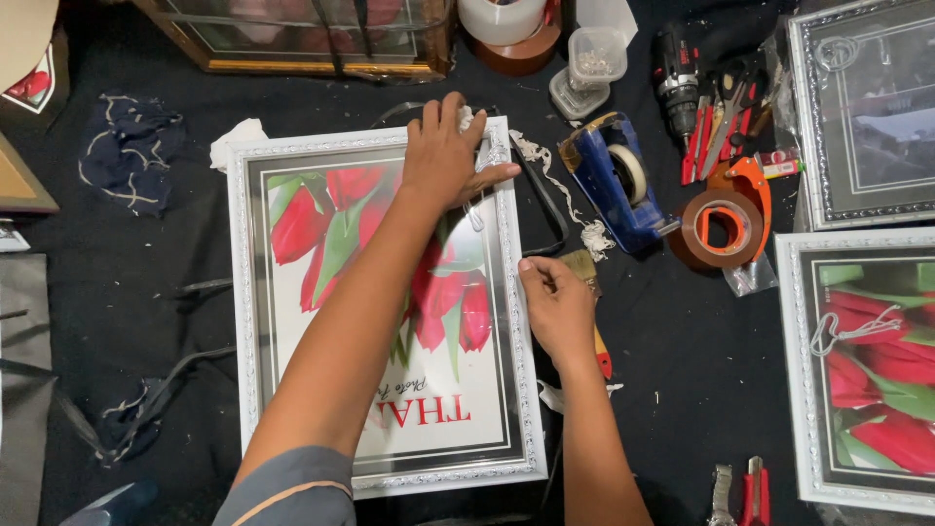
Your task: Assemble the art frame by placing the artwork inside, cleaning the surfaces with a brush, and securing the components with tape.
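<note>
Dark cloth worktop [682, 370], crowded with tools and frames. At centre, a white frame [243, 292] lying flat, with a tulip print [312, 234] under its glass. Left hand [446, 156] spread flat at the frame's upper right corner, pressing a white rag [467, 118] there; not gripping. Right hand [557, 304] resting on the frame's right rail, fingers curled over the edge; over a brush [584, 268] too, though hard to tell whether grasping it.

Risks, as judged from here: too much weight through the flat palm, and cracked or bowed glass. A sliding frame on loose cloth if the right hand lets go. Lint or smears left on the glass from the rag. Brush bristles or the thread scraps [545, 170] beside the rail caught under the frame edge.

Just right of the frame, a blue tape dispenser [614, 185] and an orange tape roll [721, 229]. Upper right, a drill [677, 73] and red-handled tools [716, 122], near enough for an elbow to knock. Far right, two more frames [857, 107] [857, 370]. Upper left, a crumpled dark cloth [131, 151]. Along the top, a glass case [302, 39].
</note>
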